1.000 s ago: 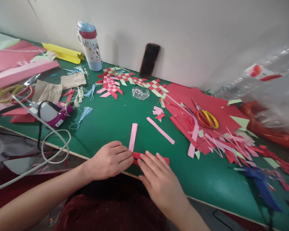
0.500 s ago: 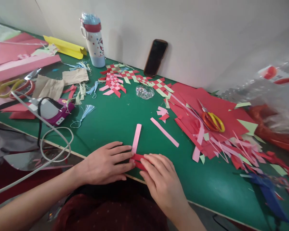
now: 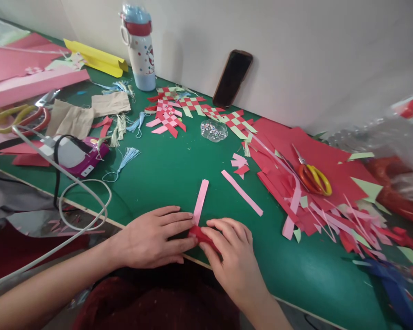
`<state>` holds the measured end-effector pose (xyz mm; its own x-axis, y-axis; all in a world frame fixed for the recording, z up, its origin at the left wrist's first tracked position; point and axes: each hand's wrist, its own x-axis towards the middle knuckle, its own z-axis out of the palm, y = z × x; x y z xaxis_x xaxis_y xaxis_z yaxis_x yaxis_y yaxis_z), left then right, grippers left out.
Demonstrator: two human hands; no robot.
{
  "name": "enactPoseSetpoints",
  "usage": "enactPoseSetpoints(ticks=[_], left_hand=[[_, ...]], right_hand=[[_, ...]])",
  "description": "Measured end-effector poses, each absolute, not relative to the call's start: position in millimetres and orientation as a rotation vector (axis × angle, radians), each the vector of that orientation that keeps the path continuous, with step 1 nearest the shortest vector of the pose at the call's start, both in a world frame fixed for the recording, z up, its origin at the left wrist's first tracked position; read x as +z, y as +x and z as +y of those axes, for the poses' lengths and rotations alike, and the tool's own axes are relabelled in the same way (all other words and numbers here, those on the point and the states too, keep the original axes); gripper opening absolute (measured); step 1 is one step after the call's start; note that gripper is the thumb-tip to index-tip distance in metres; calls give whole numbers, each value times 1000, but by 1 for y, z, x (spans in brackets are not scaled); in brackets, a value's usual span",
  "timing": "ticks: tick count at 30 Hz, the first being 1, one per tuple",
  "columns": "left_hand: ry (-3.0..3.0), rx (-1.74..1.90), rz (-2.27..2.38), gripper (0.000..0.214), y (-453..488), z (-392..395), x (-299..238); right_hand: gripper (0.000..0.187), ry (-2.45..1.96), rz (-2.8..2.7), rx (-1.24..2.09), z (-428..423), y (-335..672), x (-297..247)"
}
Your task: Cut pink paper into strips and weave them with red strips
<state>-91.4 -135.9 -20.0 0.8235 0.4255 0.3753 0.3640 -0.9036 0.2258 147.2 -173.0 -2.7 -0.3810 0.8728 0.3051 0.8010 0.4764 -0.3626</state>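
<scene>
A red paper strip (image 3: 202, 234) lies near the table's front edge, with a pink paper strip (image 3: 201, 201) reaching away from its left end. My left hand (image 3: 154, 238) is flat with fingers stretched out, its fingertips pressing on the left end of the red strip where the pink one meets it. Curled over the other end, my right hand (image 3: 232, 252) pinches the red strip between thumb and fingers; part of the strip is hidden under them. Another pink paper strip (image 3: 242, 192) rests apart, beyond my right hand.
Woven paper pieces (image 3: 172, 114), a dish of beads (image 3: 214, 130), a bottle (image 3: 141, 55) and a phone (image 3: 232, 78) line the back. Scissors (image 3: 313, 176) lie on red paper (image 3: 278, 133) at right. A blue tassel (image 3: 125, 158) and a white cable (image 3: 105, 201) are left.
My right fingers have folded or rolled the red strip, which now shows narrower and raised. The whole view has shifted slightly; my left hand stays pressed on the strips.
</scene>
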Motion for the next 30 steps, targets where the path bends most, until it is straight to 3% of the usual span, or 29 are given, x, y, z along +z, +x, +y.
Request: enactPoseSetpoints(ticks=[11, 15, 22, 30], left_hand=[[2835, 627, 597, 38, -90, -137, -18], [2827, 596, 603, 39, -90, -137, -18], [2808, 613, 622, 40, -89, -138, -23], [2778, 635, 666, 40, -88, -138, -25]], right_hand=[[17, -1445, -2301, 207, -171, 171, 1], [20, -1398, -2350, 171, -140, 191, 13], [27, -1731, -2241, 119, -54, 208, 5], [21, -1714, -2200, 273, -46, 198, 0]])
